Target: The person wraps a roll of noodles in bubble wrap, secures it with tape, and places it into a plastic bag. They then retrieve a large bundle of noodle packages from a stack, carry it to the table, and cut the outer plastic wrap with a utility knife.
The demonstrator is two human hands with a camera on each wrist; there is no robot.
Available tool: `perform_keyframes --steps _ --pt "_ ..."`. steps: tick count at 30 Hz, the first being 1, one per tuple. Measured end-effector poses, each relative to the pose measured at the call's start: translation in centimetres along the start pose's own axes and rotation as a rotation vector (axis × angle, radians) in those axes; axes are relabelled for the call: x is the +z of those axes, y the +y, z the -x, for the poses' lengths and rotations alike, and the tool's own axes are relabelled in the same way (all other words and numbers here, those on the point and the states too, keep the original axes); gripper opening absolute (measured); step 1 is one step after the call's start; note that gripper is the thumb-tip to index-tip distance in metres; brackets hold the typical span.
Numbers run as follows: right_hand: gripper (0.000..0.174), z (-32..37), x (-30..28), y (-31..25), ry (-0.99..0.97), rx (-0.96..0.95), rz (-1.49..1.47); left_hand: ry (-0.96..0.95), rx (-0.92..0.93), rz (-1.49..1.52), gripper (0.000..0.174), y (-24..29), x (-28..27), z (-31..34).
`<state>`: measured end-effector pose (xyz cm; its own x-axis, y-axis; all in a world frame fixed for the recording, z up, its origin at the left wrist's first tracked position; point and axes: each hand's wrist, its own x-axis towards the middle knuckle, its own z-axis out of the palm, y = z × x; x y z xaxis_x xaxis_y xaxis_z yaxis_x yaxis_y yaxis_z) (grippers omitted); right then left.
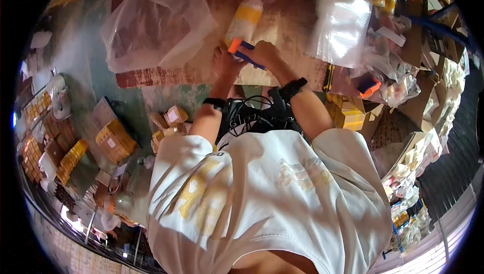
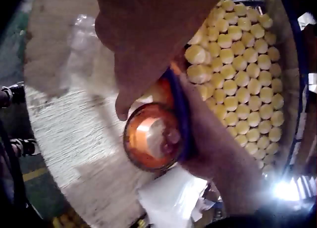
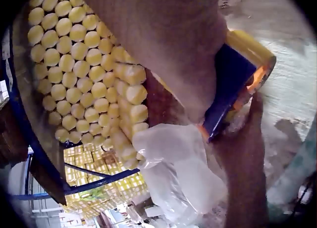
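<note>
A tape dispenser point(image 1: 252, 58) with a blue body and an orange end is in my right hand point(image 1: 267, 54), fingers curled round it. Its tape roll point(image 2: 132, 139) appears as an orange ring in the left wrist view. My left hand point(image 1: 224, 62) is at the near end of a clear-wrapped package point(image 1: 247, 15) with a yellow band, close beside the dispenser. In the left wrist view, one finger point(image 2: 122, 101) of that hand points down beside the roll. The rest of its grip is hidden, so I cannot tell whether it pinches the wrapping.
The package lies on a worn red-brown table point(image 1: 282, 26). A large clear plastic bag point(image 1: 156, 26) spreads at the left, and a stack of shiny clear bags point(image 1: 343, 24) lies at the right. Rows of yellow-ended rolls point(image 3: 74, 69) are stacked beyond. A second orange-and-blue dispenser point(image 1: 370, 87) rests at the right.
</note>
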<state>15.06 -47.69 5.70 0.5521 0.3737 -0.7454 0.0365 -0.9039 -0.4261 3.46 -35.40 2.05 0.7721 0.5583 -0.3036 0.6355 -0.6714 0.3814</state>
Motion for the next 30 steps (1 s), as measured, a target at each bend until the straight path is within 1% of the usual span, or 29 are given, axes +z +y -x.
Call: perform_keyframes --steps 2,3,4,5,6,7,8,9,12,15,18,20,21,22,24,26,27,30 --pt "0.079 0.0 0.4 0.3 -0.036 -0.010 -0.016 0.036 -0.058 0.124 0.100 -0.5 1.7 -0.7" --pt "0.079 -0.3 0.0 0.6 -0.045 -0.012 -0.020 -0.002 0.041 0.209 0.100 -1.5 2.5 -2.1" --pt "0.081 -0.4 -0.8 1.1 -0.079 -0.028 -0.030 -0.040 0.138 0.292 0.099 -3.7 3.1 -3.5" --pt "0.084 0.1 -1.5 1.5 -0.125 -0.044 -0.043 -0.083 0.225 0.369 0.099 -5.3 3.3 -3.5" --pt "0.086 0.7 -1.7 1.3 -0.175 -0.063 -0.062 -0.211 0.190 0.373 0.098 -5.3 1.7 -3.1" --pt "0.085 1.4 -2.1 0.6 -0.160 -0.027 -0.083 -0.327 0.159 0.380 0.098 -4.3 -1.1 -3.8" --pt "0.085 0.5 -1.9 0.3 -0.129 -0.034 -0.040 -0.433 0.136 0.387 0.097 -3.6 -2.9 -4.9" --pt "0.085 -0.1 -1.3 0.2 -0.096 -0.033 -0.005 -0.465 0.155 0.263 0.103 -3.9 -2.6 -5.7" --pt "0.086 -1.0 0.0 0.8 -0.063 -0.045 0.028 -0.444 0.139 0.162 0.115 -4.0 -1.5 -6.5" --pt "0.088 -1.2 0.2 1.0 -0.052 -0.074 0.011 -0.157 0.142 0.015 0.124 -2.7 0.0 -4.2" --pt "0.089 -0.3 -0.1 1.2 -0.067 -0.055 -0.003 -0.274 0.218 0.230 0.124 -4.2 0.8 -5.7" --pt "0.087 0.2 -0.3 2.0 -0.105 -0.013 -0.056 -0.277 0.222 0.315 0.116 -5.9 2.1 -7.4" --pt "0.084 0.8 -0.4 2.5 -0.135 0.014 -0.108 -0.280 0.220 0.354 0.112 -6.0 1.2 -7.1" --pt "0.082 0.6 -0.8 2.6 -0.153 0.035 -0.158 -0.347 0.263 0.434 0.106 -5.8 0.5 -7.4" --pt "0.079 0.2 -0.3 2.7 -0.093 0.013 -0.091 -0.496 0.367 0.593 0.095 -4.7 -1.1 -8.1" --pt "0.077 -0.5 1.0 3.5 -0.047 0.035 -0.020 -0.509 0.266 0.743 0.087 -4.9 0.4 -8.5" --pt "0.076 -0.2 0.7 3.2 -0.037 0.051 -0.003 -0.514 0.218 0.821 0.084 -4.8 1.4 -8.8" --pt "0.074 1.8 0.0 2.5 -0.013 0.134 0.042 -0.292 0.252 0.485 0.084 -4.1 2.5 -7.5"
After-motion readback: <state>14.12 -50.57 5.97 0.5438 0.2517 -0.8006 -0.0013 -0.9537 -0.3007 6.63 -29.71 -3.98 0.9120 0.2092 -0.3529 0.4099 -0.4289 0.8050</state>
